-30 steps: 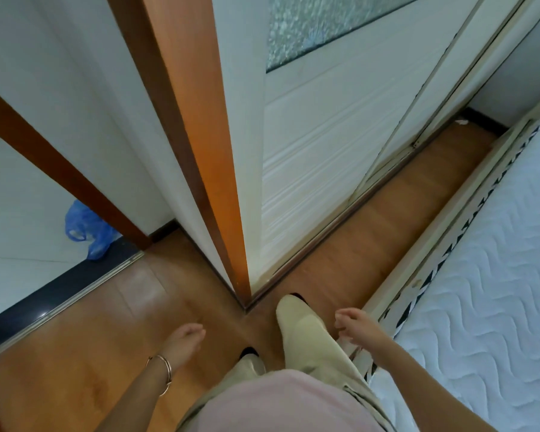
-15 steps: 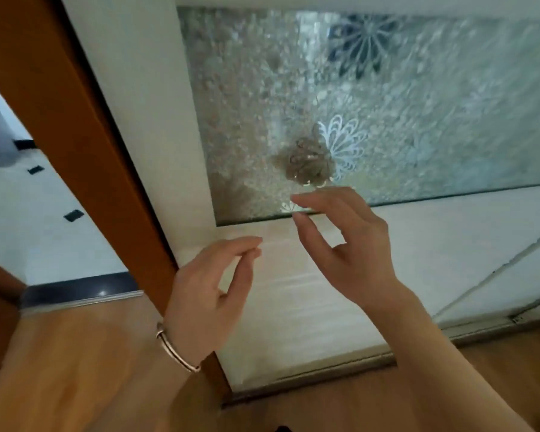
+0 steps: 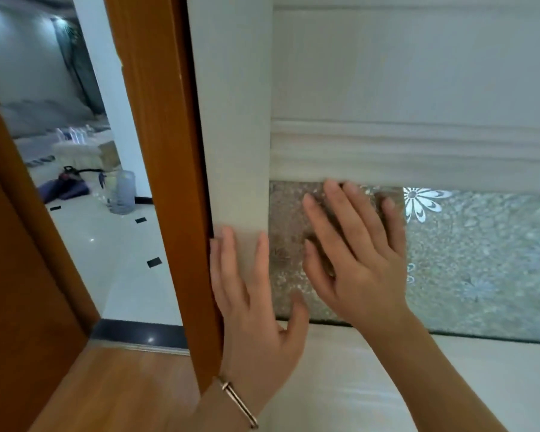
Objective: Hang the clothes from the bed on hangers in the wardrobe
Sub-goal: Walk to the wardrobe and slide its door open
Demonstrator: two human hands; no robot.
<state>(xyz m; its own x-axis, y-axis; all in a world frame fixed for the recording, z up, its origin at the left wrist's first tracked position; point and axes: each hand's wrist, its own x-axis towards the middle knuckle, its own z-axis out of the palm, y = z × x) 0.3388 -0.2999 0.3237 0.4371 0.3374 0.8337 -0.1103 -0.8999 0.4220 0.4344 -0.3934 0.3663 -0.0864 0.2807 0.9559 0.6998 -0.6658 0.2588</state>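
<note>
Two hands flat, fingers spread, gripping nothing | left hand (image 3: 256, 310) on wardrobe door (image 3: 234, 120) stile, lower centre | right hand (image 3: 356, 257) on frosted glass panel (image 3: 480, 260), centre | clothes, hangers, bed: not in view | progress: wardrobe unopened, nothing hung, all hanging remains.

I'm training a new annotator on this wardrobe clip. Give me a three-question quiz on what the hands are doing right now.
1. True or false: both hands lie flat on the wardrobe door.
2. Which hand wears the bracelet?
3. The right hand rests on: A) patterned glass panel B) wooden doorframe C) hanger

Key: 1 true; 2 left hand; 3 A
</note>
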